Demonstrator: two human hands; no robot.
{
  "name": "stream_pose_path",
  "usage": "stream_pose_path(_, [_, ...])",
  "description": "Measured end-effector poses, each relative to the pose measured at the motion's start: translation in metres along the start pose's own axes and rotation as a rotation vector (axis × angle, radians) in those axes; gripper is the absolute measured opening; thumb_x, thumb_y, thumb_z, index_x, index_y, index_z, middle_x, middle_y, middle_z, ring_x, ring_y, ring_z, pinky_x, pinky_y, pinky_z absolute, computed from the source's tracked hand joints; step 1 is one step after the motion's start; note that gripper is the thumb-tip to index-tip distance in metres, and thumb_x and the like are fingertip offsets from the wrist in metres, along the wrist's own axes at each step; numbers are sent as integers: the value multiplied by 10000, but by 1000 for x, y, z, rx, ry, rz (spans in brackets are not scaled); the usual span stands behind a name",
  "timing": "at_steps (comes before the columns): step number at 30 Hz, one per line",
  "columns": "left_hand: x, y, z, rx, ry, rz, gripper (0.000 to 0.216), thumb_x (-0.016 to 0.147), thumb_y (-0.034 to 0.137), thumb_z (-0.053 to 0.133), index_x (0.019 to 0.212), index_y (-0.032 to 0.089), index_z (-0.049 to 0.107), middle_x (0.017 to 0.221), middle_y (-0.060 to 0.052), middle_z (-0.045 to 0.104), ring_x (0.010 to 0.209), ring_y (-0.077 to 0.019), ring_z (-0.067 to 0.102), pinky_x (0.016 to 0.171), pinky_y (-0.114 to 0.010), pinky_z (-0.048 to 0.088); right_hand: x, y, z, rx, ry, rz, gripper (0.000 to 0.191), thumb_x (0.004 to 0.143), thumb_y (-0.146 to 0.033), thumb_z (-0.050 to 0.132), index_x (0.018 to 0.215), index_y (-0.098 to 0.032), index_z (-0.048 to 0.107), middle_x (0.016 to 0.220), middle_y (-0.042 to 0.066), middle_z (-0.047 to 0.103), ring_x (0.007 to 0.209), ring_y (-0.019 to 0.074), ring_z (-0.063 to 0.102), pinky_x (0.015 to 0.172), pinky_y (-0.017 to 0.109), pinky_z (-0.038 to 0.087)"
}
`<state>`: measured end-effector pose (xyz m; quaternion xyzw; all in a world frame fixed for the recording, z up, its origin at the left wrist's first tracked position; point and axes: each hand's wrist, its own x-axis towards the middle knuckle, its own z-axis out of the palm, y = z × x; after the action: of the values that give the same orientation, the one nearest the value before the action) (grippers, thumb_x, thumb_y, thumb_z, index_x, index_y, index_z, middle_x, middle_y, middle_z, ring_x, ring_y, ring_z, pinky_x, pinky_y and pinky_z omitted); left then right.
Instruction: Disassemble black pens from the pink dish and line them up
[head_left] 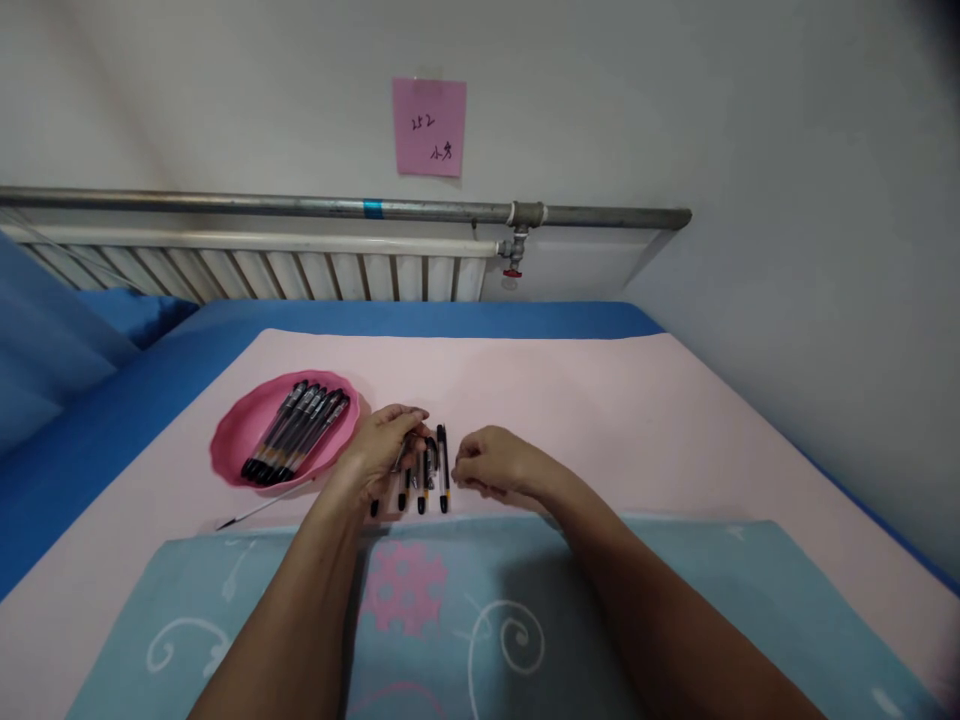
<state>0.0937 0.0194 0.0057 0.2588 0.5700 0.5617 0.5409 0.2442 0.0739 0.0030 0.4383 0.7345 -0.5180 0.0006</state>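
A pale pink cloth [600, 400] covers the middle of the frame. Left of centre, a pink round plastic dish [234, 440] holds black pens [296, 432]. At centre, the left hand [382, 450] rests loosely curled on a row of black pens with yellow bands [442, 470], and the right hand [491, 465] is curled just beside them; whether it holds anything I cannot tell.

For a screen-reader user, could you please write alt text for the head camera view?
Two bare hands, left hand and right hand, rest on a pink sheet over a short row of black pens. To the left, a pink plate holds more black pens, and a thin refill lies beside it.
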Motion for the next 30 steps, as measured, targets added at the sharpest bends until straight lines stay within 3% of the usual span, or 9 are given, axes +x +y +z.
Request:
stream_pose_path(4, [1,1,0,-32,24,-3,138,659,58,483,760,115,557,602,-15,578,429,-64,499,335,-157,323,3,6,7,-183,18,-18,66,614,-192,552,571,-148,577,455,-29,515,386,63,415,385,178,282])
stream_pose_path(8, [1,-1,2,-60,14,-44,158,669,33,483,784,113,555,634,-42,612,522,-101,590,465,-188,452,2,3,4,-144,13,-38,167,681,-217,504,532,-147,529,443,-19,508,367,60,415,371,173,291])
stream_pose_path(12, [-3,-1,7,-193,-49,-7,150,665,58,544,801,120,544,671,-59,638,644,-140,631,611,-248,495,0,-5,2,129,34,-76,101,689,-184,483,593,-160,500,444,-47,476,347,51,410,350,159,305])
stream_pose_path(17, [-7,-5,21,-361,-45,96,207,627,117,621,807,152,528,789,-48,648,711,-154,621,600,-262,478,3,-10,13,457,-37,-245,60,698,-213,501,681,-158,519,497,-48,498,344,45,405,334,160,309])
stream_pose_path(21, [-5,-10,27,-396,-50,139,276,589,180,683,832,160,553,845,-41,637,781,-156,603,647,-265,459,8,-7,13,464,80,-259,95,712,-257,520,726,-163,519,531,-46,506,349,49,412,322,164,305])
stream_pose_path(26, [2,-6,10,-173,135,287,325,612,270,672,912,163,604,1000,-60,612,962,-171,549,812,-301,407,17,5,-1,152,343,-90,140,743,-287,506,770,-154,539,558,-14,543,389,67,459,359,174,327])
stream_pose_path(30, [3,1,-3,-110,188,269,296,619,283,650,872,139,594,907,-65,617,860,-172,583,764,-323,428,29,13,-1,21,430,-52,125,708,-231,549,800,-146,541,621,15,588,476,83,504,424,179,337])
